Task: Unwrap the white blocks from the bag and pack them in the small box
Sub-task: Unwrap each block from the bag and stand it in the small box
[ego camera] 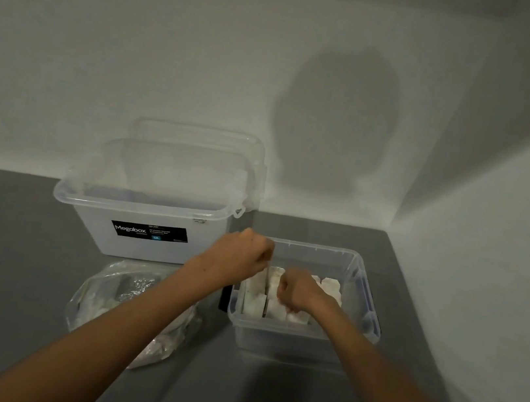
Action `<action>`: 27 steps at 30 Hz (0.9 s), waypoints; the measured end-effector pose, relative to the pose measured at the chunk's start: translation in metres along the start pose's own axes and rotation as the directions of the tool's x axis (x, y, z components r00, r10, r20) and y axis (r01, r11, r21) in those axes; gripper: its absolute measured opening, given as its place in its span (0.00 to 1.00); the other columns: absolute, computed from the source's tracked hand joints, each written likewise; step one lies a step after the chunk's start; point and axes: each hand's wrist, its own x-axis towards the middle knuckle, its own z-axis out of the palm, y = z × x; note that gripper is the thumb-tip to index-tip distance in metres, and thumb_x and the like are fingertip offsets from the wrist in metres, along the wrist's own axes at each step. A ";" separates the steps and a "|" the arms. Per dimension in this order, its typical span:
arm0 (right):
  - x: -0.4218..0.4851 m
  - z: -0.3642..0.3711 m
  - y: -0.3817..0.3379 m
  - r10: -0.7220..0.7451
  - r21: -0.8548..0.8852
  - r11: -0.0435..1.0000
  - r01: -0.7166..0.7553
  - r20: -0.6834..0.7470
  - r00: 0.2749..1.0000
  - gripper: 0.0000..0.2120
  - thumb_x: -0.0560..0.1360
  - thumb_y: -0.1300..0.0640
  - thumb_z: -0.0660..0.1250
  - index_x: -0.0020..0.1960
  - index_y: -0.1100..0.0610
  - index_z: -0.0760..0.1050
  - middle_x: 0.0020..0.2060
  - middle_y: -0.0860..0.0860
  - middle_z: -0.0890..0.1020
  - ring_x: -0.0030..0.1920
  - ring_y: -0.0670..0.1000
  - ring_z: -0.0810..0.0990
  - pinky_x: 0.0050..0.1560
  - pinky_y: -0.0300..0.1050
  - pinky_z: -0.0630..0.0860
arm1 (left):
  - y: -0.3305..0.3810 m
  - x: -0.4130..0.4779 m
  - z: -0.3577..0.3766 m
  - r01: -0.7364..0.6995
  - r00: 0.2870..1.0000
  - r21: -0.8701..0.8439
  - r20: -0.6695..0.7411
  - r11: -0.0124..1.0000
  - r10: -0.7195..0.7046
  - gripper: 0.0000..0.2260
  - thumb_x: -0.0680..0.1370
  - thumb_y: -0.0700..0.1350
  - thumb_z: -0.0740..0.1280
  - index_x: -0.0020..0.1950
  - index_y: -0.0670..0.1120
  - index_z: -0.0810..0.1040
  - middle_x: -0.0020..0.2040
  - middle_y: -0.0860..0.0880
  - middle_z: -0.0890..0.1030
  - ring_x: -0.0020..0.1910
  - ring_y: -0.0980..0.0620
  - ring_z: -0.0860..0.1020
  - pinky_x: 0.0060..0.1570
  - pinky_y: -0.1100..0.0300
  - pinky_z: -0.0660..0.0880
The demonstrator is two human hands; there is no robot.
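A person is standing at a dark grey desk (6,265) and reaching both bare arms over a small clear plastic box (301,342) on the right side. White blocks (255,297) are standing on end in rows inside this small box. More wrapped blocks seem to be lying in the crinkly clear plastic bag (111,301) on the desk, near and to the left, partly under the left arm.

The left hand (242,249) is curled into a loose fist just over the far left corner of the small box. It looks like it is pinching something thin, maybe a bit of wrapping, but I cannot tell for sure. The right hand (296,291) is also curled shut, low down among the blocks, and looks like it is gripping one.

To do this step well, I think the person should be pulling the wrapping away gently with the left hand while pressing the block down straight beside the others, so the rows are staying neat and tight.

A big clear plastic tub with a black label (142,227) is sitting far and to the left, with a clear lid (203,143) leaning behind it. The fingers are blurry, and the right hand is hiding some blocks. The dim light is making the bag hard to see into.
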 end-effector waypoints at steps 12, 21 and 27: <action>-0.066 -0.064 -0.090 -0.307 0.029 0.940 0.341 -0.372 0.876 0.05 0.75 0.59 0.68 0.49 0.57 0.82 0.44 0.49 0.82 0.47 0.50 0.80 0.52 0.47 0.78 | -0.068 -0.074 -0.026 0.118 0.988 -0.249 -0.068 0.961 -0.139 0.06 0.76 0.47 0.66 0.51 0.49 0.80 0.46 0.54 0.82 0.45 0.55 0.79 0.47 0.53 0.78; -0.058 0.021 -0.198 -0.473 0.086 0.871 0.483 -0.117 0.873 0.08 0.76 0.61 0.66 0.51 0.61 0.82 0.46 0.54 0.84 0.45 0.48 0.80 0.47 0.37 0.74 | -0.154 -0.161 0.003 0.426 0.891 -0.286 -0.030 0.858 -0.453 0.25 0.73 0.46 0.71 0.68 0.47 0.69 0.65 0.44 0.70 0.61 0.45 0.72 0.59 0.53 0.71; -0.024 0.092 -0.228 -0.337 0.004 0.942 0.337 0.046 0.940 0.04 0.74 0.64 0.64 0.42 0.60 0.76 0.39 0.56 0.79 0.42 0.55 0.79 0.40 0.46 0.74 | -0.173 -0.190 0.024 0.689 0.704 -0.479 0.261 0.544 -0.661 0.31 0.73 0.49 0.72 0.72 0.44 0.63 0.66 0.40 0.70 0.64 0.43 0.71 0.62 0.54 0.69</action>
